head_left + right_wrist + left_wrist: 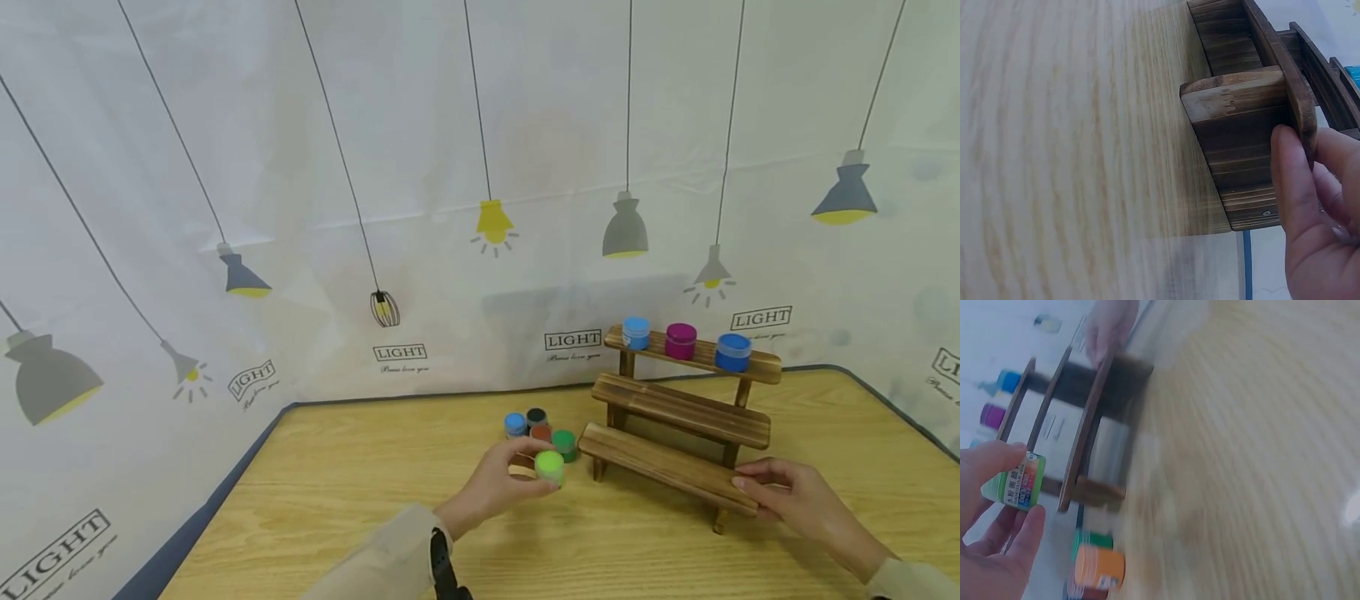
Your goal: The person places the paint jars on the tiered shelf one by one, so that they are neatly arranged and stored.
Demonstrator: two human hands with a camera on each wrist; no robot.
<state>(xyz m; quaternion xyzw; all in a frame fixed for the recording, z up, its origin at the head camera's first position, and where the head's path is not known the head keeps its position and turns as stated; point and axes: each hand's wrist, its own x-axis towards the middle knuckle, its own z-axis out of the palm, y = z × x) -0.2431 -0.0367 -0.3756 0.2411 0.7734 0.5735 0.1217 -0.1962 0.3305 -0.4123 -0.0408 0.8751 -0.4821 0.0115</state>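
My left hand pinches a small paint jar with a lime-green lid between thumb and fingers, above the table. Its printed label faces the left wrist view. With thumb and fingers, my right hand grips the right end of the lowest step of a three-tier wooden stand. That grip shows closely on the board's end in the right wrist view. Along the top tier stand a light blue jar, a magenta jar and a blue jar.
Left of the stand, several jars cluster on the wooden table: blue, black, reddish-brown and green. An orange jar shows beside them in the left wrist view. A lamp-printed backdrop rises behind.
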